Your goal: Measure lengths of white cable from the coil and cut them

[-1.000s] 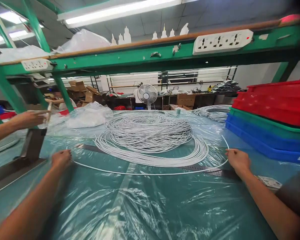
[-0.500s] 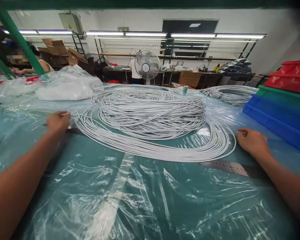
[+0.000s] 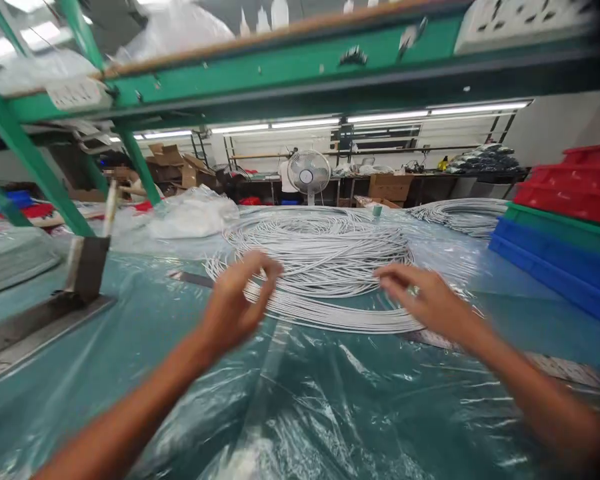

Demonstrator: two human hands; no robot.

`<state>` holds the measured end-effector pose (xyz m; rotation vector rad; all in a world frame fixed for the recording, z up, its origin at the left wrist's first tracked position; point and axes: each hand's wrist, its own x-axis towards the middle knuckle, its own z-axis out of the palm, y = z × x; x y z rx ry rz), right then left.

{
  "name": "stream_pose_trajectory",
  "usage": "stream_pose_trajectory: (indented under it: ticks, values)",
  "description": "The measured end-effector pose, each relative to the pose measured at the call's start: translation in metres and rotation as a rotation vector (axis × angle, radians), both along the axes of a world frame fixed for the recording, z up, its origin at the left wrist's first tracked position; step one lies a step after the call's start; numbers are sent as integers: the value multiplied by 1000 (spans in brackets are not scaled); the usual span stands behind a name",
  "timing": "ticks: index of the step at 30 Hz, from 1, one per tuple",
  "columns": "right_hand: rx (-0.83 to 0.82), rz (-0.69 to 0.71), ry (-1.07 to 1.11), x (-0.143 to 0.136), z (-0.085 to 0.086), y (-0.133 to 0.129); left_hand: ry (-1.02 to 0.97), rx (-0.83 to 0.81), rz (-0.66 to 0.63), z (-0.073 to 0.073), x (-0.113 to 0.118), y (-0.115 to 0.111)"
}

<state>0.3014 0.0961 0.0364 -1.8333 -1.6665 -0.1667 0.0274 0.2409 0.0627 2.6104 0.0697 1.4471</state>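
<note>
The left hand [image 3: 237, 300] hovers over the near left edge of the cable coil [image 3: 320, 263], fingers curled loosely and blurred; whether it pinches a strand cannot be told. The right hand [image 3: 425, 300] hangs over the coil's near right edge, fingers spread and released, a ring on one finger, gripping nothing that shows. The coil of white cable lies at 12 o'clock from the hands, on the table [image 3: 300, 407] under crinkled clear plastic. A metal ruler [image 3: 555, 370] lies flat at 4 o'clock from the right hand. At 9 o'clock from the left hand stands a dark metal block [image 3: 86, 267]. A second coil [image 3: 460, 215] lies at 1 o'clock, with stacked crates [image 3: 565, 220] at 2 o'clock. A fan [image 3: 309, 173] stands beyond at 12 o'clock, under the green shelf [image 3: 280, 70].
</note>
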Motion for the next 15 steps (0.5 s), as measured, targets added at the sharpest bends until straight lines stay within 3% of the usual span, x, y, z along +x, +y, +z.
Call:
stream_pose_trajectory:
  ticks: [1,3,6,9,11,15]
  values:
    - [-90,141,16,-24,-3,-5,141,8,-75,-9,-11,-26]
    - [-235,325,-36,-67,-20,-17,310,140,-78,-27,-38,-67]
    - [-338,462,-192,-107,-57,-36,220,303,150,-34,-85,-100]
    - [-337,451,-109,-116,-86,-49,241,383,501,-21,-126,-105]
    - [-298,416,19,-113,-93,-52,425,426,602,-15,-148,-100]
    - [-250,382,114,-106,-91,-54,672,241,444,-18,-191,-84]
